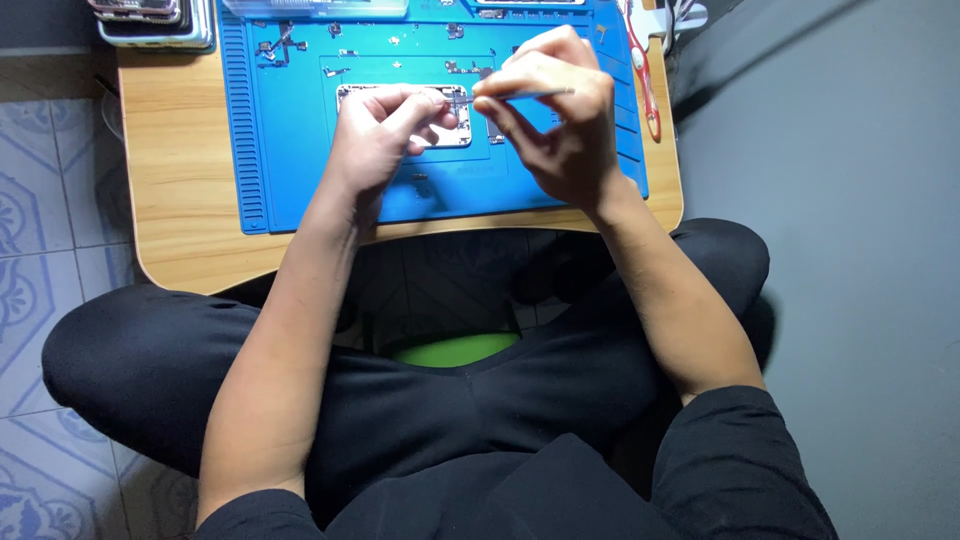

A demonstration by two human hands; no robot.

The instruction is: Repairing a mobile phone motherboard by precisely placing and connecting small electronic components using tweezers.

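From the head view, your left hand [385,135] sits on the middle of the blue work mat [290,150], its fingers curled together and pinching the lower edge of the opened phone frame [455,135], which lies flat at the mat's centre. Your right hand [555,120] is just beside it, to the right of the frame, with thumb and forefinger clamped on a thin metal tool [525,95]; the tool lies nearly level and its tip meets the left fingers over the frame's top edge. The two hands touch or almost touch there; you cannot tell which.

Small loose parts [285,45] lie on the mat above and left of the frame, near the mat's ridged left border. A red-handled tool [645,75] rests along the mat's right edge, close to your right wrist side. The mat covers most of the small wooden table [180,190]; bare wood shows left of the mat and in a narrow strip below it, where the table's rounded front edge meets your crossed legs. A stack of phones [155,25] sits at the table's far left corner, well apart from the frame.
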